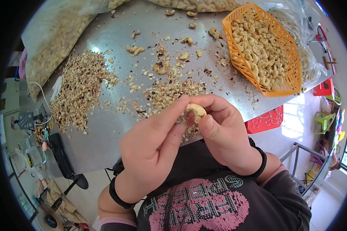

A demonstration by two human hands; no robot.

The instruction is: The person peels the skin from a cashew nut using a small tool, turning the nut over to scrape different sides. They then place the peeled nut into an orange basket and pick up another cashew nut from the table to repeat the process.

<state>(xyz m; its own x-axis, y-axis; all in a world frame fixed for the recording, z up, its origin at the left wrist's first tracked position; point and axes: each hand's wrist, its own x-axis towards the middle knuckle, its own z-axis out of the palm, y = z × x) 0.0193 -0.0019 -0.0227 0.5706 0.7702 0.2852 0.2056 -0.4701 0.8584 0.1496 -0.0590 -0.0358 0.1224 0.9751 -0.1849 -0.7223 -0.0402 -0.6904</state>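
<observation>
A pale, curved cashew nut [198, 111] is pinched between the thumb and fingers of my right hand [229, 134], just past the table's near edge. My left hand [154, 142] is closed beside it, fingertips pressed together against the nut's left side. Whatever sits between those left fingertips is hidden. Under and beyond both hands lies a loose pile of skin flakes and crumbs [173, 92]. Several unpeeled or partly peeled cashews [160, 67] are scattered farther up the metal table [115, 150].
An orange plastic basket [229, 36] full of pale cashews stands at the right. A larger heap of flakes [81, 84] covers the left side. Clear bags of cashews [59, 42] line the far edge. Below the table's right side is a red crate [264, 121].
</observation>
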